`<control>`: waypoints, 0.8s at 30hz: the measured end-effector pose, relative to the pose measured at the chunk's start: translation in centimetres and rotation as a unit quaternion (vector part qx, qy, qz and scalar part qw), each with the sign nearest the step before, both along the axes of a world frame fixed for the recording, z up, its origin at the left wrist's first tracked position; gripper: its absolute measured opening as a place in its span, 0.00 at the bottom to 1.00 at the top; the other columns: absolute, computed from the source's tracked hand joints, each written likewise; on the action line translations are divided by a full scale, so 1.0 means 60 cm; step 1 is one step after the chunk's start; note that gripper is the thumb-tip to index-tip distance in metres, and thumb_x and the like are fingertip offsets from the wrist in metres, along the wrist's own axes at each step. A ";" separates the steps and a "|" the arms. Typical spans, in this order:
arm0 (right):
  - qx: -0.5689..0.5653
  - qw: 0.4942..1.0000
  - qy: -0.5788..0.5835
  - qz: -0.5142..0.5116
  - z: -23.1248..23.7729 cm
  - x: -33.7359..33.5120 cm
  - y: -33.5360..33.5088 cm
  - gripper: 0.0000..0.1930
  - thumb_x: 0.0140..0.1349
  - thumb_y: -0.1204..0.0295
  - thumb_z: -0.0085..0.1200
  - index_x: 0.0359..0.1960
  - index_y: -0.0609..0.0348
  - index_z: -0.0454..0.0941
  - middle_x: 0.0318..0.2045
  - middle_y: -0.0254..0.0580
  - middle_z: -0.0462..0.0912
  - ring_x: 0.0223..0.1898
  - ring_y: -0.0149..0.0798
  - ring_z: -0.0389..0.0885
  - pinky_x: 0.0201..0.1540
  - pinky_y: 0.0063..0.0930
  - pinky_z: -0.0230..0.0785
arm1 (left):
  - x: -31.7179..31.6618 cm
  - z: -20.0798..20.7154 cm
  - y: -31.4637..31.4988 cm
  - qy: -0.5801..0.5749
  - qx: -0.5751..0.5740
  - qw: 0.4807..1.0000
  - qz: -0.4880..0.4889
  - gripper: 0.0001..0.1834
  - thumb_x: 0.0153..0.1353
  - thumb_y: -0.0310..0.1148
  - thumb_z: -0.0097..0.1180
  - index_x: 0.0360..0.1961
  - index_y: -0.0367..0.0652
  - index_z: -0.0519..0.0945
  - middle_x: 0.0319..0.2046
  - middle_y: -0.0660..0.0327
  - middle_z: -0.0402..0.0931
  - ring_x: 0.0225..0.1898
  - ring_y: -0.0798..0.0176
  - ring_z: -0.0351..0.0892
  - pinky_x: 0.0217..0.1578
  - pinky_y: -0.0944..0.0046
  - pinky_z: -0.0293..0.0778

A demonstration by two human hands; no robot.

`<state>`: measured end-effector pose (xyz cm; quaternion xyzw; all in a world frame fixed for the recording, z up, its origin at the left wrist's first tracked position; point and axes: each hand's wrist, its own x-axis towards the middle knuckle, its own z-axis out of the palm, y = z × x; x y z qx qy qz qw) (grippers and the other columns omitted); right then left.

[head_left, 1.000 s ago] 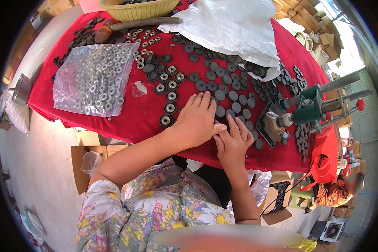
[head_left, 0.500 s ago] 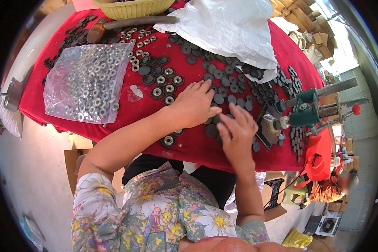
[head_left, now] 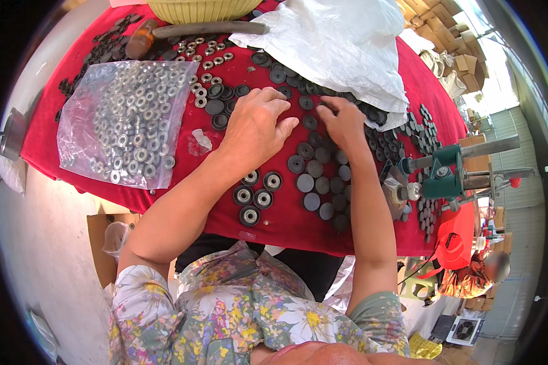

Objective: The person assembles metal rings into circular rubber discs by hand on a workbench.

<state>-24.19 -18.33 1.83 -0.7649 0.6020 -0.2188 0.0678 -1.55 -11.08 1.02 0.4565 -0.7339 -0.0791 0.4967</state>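
My left hand [head_left: 257, 125] lies palm down on the red cloth [head_left: 286, 222], fingers spread over dark round rubber discs [head_left: 313, 167]. To its right, my right hand [head_left: 345, 121] rests with fingers bent on more discs near the white sack's edge; whether it pinches one I cannot tell. Below my left hand sit several discs with shiny metal centres [head_left: 254, 198]. Plain black discs lie in rows under my right forearm.
A clear plastic bag of metal washers [head_left: 128, 121] lies at the left. A white sack [head_left: 335, 42] and a yellow basket [head_left: 201, 9] are at the back. A green press tool [head_left: 444, 176] stands at the right edge. Another person [head_left: 475, 277] sits lower right.
Both hands have moved away from the near table edge, farther in over the discs toward the white sack. The view has shifted with them.
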 end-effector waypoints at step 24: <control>-0.082 0.980 0.083 0.162 -0.011 0.028 0.095 0.15 0.58 0.60 0.68 0.45 0.48 0.89 0.42 0.31 0.83 0.50 0.41 0.76 0.58 0.48 0.57 | 0.004 -0.023 -0.009 -0.107 0.072 0.992 -0.003 0.11 0.57 0.28 0.66 0.40 0.34 0.87 0.42 0.51 0.83 0.47 0.46 0.81 0.50 0.51 0.76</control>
